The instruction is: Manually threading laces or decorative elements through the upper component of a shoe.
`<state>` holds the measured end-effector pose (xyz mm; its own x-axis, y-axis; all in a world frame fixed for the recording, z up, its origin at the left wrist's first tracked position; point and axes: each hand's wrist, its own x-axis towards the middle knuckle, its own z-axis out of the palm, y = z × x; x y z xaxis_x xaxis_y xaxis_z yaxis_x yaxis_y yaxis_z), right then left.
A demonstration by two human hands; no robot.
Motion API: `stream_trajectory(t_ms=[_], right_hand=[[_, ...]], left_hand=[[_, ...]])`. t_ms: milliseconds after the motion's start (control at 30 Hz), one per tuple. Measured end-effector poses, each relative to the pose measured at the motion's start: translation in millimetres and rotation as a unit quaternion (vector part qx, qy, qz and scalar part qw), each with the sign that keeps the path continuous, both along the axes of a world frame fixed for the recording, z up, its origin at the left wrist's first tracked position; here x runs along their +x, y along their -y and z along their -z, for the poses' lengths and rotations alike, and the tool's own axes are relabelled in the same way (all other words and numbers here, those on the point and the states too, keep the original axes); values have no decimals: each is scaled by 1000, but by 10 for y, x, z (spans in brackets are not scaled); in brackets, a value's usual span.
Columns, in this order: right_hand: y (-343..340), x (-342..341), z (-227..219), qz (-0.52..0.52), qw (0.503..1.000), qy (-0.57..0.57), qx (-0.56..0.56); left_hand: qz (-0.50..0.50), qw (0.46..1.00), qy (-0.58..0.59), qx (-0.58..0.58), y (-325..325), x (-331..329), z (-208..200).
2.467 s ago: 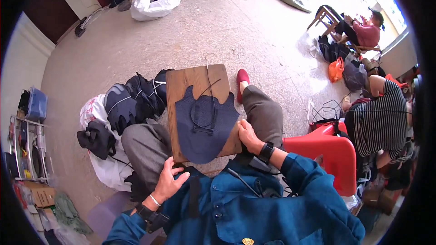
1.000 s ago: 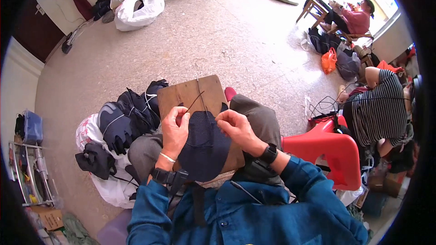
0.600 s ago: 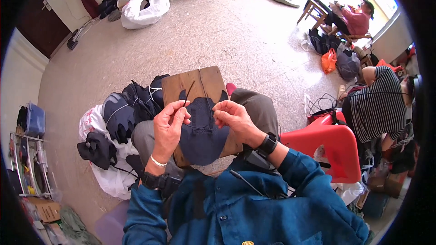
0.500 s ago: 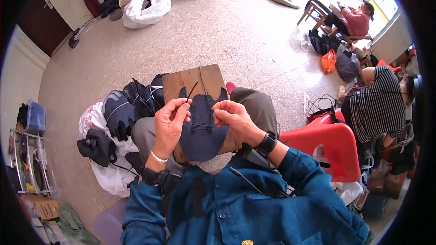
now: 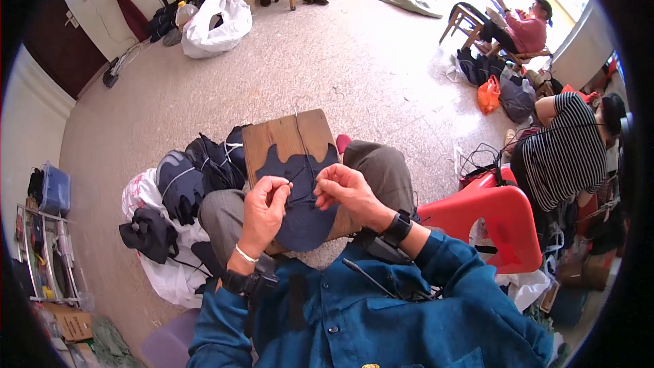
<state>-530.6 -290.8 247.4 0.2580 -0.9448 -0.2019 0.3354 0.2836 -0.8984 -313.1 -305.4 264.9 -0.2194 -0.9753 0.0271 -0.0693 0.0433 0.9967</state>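
Observation:
A dark navy piece of fabric (image 5: 306, 228), rounded at the near end and with pointed lobes at the far end, lies on a wooden board (image 5: 269, 133) across my lap. Above its left part, my left hand (image 5: 266, 215) is closed in a pinch on a thin black cord (image 5: 298, 174). My right hand (image 5: 349, 192) is closed too, thumb and fingertips pinched on the cord just over the fabric's right side. A length of the cord runs up over the board's far edge. What lies deep between the fingertips is too small to see.
Dark pieces tied in bundles (image 5: 178, 180) lie on a white bag (image 5: 167, 269) to my left. A red plastic stool (image 5: 507, 215) stands at my right, beside a person in a striped shirt (image 5: 569, 153). Another person (image 5: 524, 31) sits at the far right.
My left hand has moved down and right, nearer my right hand. The cord end that stuck up from it now lies low over the fabric. The view has shifted slightly.

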Motion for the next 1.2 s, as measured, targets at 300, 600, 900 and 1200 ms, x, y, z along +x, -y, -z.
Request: stream_trajectory(t_ms=[300, 600, 900, 1200], right_hand=[[16, 6, -53, -17, 999, 30, -13], [0, 1, 10, -15, 998, -53, -40], [-32, -2, 55, -44, 994, -81, -50], [-55, 10, 38, -50, 997, -39, -38]], left_hand=[[-31, 999, 9, -34, -93, -142, 16], [-28, 996, 62, -55, -139, -169, -108], [-25, 992, 101, -76, -197, -210, -194], [-48, 989, 104, -91, -196, -207, -203]])
